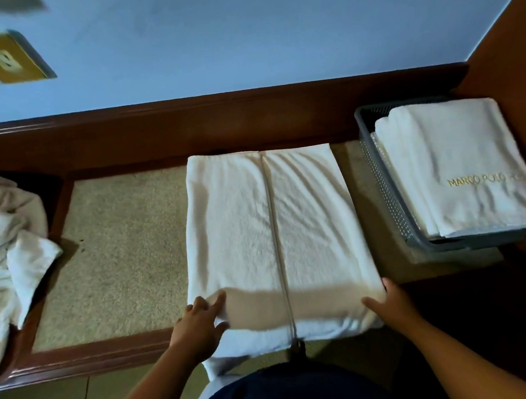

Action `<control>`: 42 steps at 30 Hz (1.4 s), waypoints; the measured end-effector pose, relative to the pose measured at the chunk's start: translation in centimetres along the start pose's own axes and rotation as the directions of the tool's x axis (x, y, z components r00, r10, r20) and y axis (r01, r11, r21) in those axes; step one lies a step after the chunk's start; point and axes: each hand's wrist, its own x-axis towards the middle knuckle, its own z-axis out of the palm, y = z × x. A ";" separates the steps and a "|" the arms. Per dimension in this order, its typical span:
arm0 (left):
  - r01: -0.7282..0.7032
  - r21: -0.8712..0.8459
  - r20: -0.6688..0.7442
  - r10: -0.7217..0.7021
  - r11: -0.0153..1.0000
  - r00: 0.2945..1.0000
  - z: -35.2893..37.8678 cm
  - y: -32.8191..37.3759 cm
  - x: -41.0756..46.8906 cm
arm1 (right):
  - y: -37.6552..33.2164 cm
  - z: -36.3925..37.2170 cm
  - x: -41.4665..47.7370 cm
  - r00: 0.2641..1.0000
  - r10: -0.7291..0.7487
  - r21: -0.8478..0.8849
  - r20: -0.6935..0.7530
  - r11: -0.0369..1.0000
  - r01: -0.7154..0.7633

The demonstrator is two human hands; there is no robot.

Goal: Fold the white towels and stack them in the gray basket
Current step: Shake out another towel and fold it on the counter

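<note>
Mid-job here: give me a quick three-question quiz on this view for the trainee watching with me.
1. True or false: the gray basket already holds folded towels.
2. Multiple choice: the crumpled pile of unfolded towels lies A) at the left end of the table, B) inside the basket, C) on top of the spread towel.
3. Fill in: the left hand and right hand are at the ____ corners of the flat towel, near or far.
Key: 1 true; 2 A; 3 near.
</note>
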 end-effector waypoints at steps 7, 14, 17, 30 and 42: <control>-0.081 -0.164 0.038 0.088 0.983 0.995 0.4 -2.6 -2.1 | 1.3 1.4 -4.9 0.998 -0.068 0.013 0.011 0.998 0.068; -0.068 -0.429 -0.116 0.020 0.901 0.993 1.5 -8.1 -6.5 | -3.4 3.1 -6.9 0.992 -0.111 0.073 -0.057 0.991 0.115; -0.071 -0.448 -0.157 0.000 0.891 0.988 2.3 -10.1 -8.5 | -7.4 5.5 -9.5 0.982 -0.164 0.191 -0.089 0.965 0.178; -0.085 -0.532 -0.161 -0.001 0.842 0.987 3.8 -13.2 -12.6 | -12.4 24.5 -20.4 0.708 -0.228 -0.254 0.668 0.825 0.505; -0.161 -0.475 -0.128 0.113 0.865 0.985 4.9 -8.0 -10.5 | -10.0 15.5 -14.7 0.765 -0.474 -0.357 0.436 0.689 0.631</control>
